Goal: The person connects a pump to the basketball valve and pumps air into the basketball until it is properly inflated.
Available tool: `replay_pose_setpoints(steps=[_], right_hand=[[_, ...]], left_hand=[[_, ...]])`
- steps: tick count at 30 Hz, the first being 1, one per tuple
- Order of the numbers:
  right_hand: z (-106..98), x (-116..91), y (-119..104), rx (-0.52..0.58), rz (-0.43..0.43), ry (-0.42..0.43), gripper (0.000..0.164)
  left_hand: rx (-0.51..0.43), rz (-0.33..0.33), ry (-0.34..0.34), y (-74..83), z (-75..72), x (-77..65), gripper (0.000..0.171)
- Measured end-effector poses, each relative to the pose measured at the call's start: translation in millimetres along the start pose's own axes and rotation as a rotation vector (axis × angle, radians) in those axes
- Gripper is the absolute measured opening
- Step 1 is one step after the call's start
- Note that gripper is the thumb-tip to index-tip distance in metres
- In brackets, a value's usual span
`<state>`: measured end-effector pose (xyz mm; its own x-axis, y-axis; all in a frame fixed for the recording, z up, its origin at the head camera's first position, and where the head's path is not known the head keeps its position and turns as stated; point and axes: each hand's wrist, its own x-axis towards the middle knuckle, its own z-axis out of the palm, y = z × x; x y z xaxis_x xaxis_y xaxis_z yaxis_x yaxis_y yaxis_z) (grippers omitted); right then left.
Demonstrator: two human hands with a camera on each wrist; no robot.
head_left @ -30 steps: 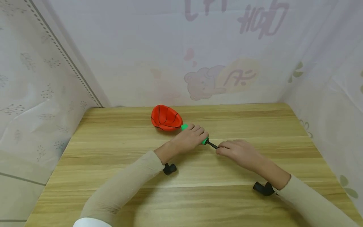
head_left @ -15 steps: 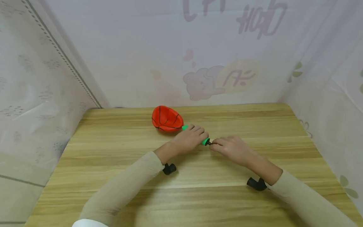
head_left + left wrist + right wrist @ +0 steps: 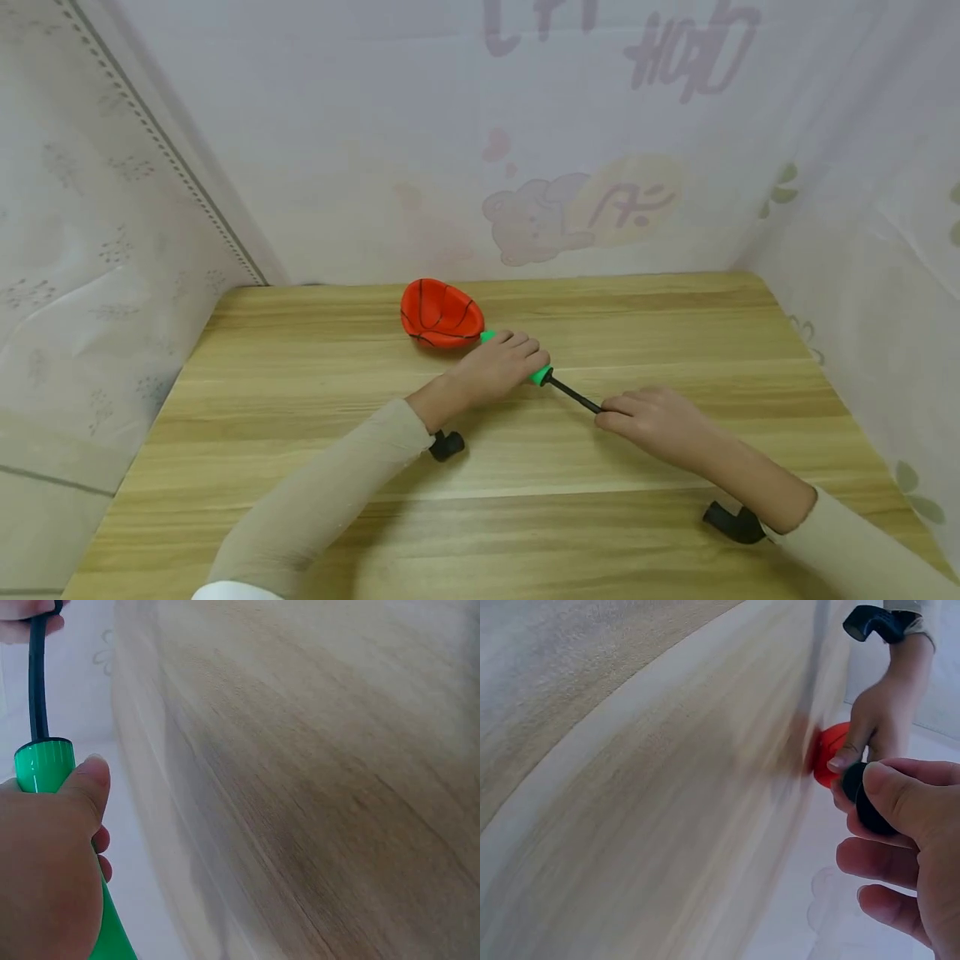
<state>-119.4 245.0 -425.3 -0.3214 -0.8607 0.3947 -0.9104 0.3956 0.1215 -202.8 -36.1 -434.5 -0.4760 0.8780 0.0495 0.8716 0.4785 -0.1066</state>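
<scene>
A deflated red ball [image 3: 441,313] with black lines lies caved in like a bowl toward the back of the table. My left hand [image 3: 498,368] grips the green barrel of a hand pump [image 3: 45,766], whose far end meets the ball's rim. From the barrel's near end a long stretch of black rod [image 3: 576,395] sticks out. At the end of that rod, my right hand [image 3: 656,427] pinches the black handle [image 3: 873,811] between thumb and fingers. In the head view the handle is hidden by the right hand.
The wooden table [image 3: 285,417] reaches back to a printed cloth wall [image 3: 360,167], with more cloth at both sides. Black wrist-worn pieces [image 3: 733,523] jut from beneath both sleeves, low over the tabletop.
My right hand first slid toward the left hand, pushing the rod in, then drew back right and nearer me, pulling out more rod. Left hand and ball stay in place.
</scene>
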Motion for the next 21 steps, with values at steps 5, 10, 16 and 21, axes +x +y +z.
replay_pose_setpoints(steps=[5,10,16,21], right_hand=[[-8,-9,-3,0.004,0.002,0.053,0.053],[-12,-15,-3,0.019,-0.005,0.068,0.051],[-9,-12,-1,0.017,0.005,0.060,0.050],[-3,-1,4,0.022,-0.004,0.058,0.051]], left_hand=[[-0.011,0.001,-0.007,-0.8,-2.1,1.6,0.012],[-0.015,-0.011,-0.021,-1.2,-1.9,2.7,0.010],[0.018,-0.019,-0.041,2.0,-1.5,1.4,0.011],[0.033,-0.030,-0.044,5.0,-1.1,0.7,0.011]])
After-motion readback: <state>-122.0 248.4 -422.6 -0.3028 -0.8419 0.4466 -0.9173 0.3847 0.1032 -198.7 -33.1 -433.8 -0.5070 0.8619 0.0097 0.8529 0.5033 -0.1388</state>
